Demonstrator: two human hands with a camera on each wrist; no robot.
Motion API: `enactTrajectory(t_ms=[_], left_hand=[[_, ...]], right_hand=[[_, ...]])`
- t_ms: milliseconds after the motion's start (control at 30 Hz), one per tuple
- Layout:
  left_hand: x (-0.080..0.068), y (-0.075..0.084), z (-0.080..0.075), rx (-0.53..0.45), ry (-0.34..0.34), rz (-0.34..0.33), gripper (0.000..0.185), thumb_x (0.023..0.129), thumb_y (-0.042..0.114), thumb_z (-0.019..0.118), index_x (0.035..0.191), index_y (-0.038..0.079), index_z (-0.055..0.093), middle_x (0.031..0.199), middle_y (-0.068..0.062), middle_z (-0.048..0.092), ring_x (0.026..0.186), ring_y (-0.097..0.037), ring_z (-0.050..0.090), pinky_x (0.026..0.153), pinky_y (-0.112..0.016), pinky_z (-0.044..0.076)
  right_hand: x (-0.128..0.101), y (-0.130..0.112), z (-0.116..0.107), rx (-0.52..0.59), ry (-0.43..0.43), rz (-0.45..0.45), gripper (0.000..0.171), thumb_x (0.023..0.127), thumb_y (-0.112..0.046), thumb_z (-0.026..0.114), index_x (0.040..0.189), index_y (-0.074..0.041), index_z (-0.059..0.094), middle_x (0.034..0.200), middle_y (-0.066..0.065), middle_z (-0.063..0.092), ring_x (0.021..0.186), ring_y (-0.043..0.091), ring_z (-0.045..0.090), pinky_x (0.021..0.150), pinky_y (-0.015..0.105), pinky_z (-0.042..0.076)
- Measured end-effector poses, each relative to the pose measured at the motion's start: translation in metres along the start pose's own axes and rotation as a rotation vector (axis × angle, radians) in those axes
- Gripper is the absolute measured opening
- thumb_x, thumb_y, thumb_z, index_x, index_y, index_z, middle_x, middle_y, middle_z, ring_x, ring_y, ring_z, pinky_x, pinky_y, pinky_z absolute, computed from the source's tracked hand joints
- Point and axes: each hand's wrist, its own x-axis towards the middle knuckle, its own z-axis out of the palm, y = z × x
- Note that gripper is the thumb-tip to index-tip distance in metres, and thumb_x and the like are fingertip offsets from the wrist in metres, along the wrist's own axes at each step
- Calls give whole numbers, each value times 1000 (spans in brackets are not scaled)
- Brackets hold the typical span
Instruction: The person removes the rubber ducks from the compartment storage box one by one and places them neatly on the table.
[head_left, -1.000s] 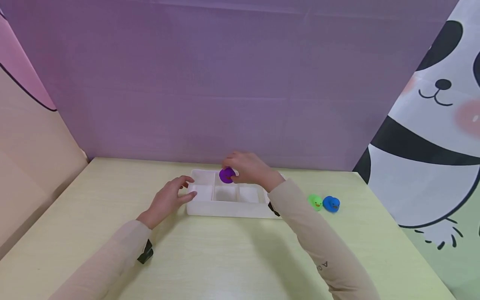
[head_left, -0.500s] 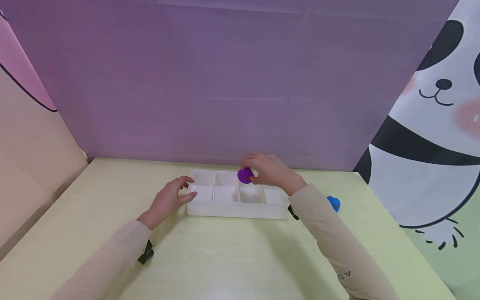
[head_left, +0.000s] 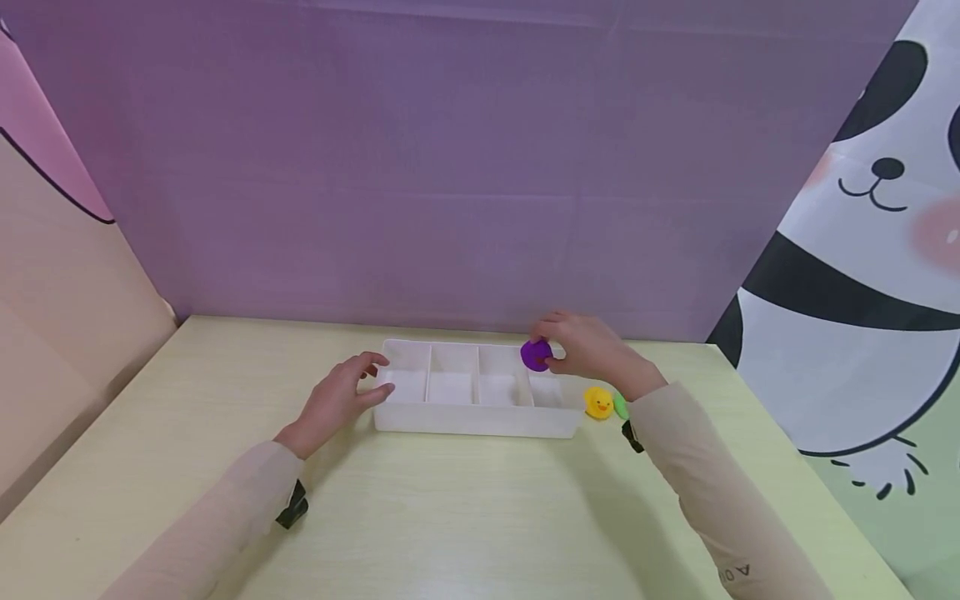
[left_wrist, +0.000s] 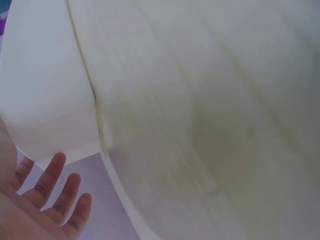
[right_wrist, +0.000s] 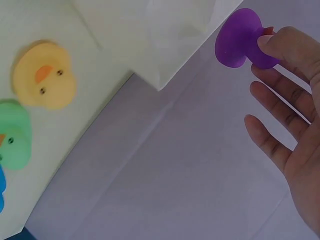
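Observation:
A white tray (head_left: pixel 480 419) with several compartments lies on the pale yellow table. My right hand (head_left: pixel 581 348) pinches a purple toy duck (head_left: pixel 536 355) above the tray's rightmost compartment. In the right wrist view the purple duck (right_wrist: pixel 240 46) sits between thumb and forefinger, other fingers (right_wrist: pixel 272 145) spread. My left hand (head_left: pixel 341 398) rests with straight fingers against the tray's left end; the left wrist view shows its fingers (left_wrist: pixel 55 197) by the tray wall (left_wrist: pixel 47 100).
A yellow duck (head_left: pixel 597 402) and a green duck (head_left: pixel 620 405) lie on the table just right of the tray; both appear in the right wrist view (right_wrist: pixel 45 75) (right_wrist: pixel 12 135). A purple backdrop stands close behind the tray. A panda-print panel stands at the right.
My right hand has carried the purple duck rightward along the tray, from the second compartment to the rightmost. My forearm now hides the blue duck and uncovers the yellow one. Left hand unmoved.

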Motion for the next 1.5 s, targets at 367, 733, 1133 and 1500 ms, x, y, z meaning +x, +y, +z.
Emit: enactTrajectory(t_ms=[367,733,1133,1500], left_hand=[[-1,0,-1,1,5,3,43,86,34,60,123,13,50,113,-11,58,107,-31,51,84,-47,43],[0,0,-1,7,7,-3,43,86,34,60,123,14,50,112,-10,59,106,-30,53,83,-47,43],[0,1,0,-5,9,-3,44,86,34,60,123,14,50,112,-11,58,107,-31,52,84,-47,43],[0,-1,1,-4,6,-9,44,86,36,60,124,15,50,113,-10,58,107,-29,52,85,-47,42]], right_hand=[[-34,32,3,37,-5,109,34,70,-13,76,101,-13,64,101,3,63,92,21,57,76,40,52],[-69,65,8,81,19,164,34,68,-10,78,99,-9,63,96,5,63,89,22,56,74,38,53],[-99,93,16,68,15,190,33,66,-10,79,95,-7,64,91,6,63,84,23,57,70,39,53],[-124,115,22,81,-7,263,31,66,-10,78,93,-8,63,90,6,62,86,26,57,62,38,51]])
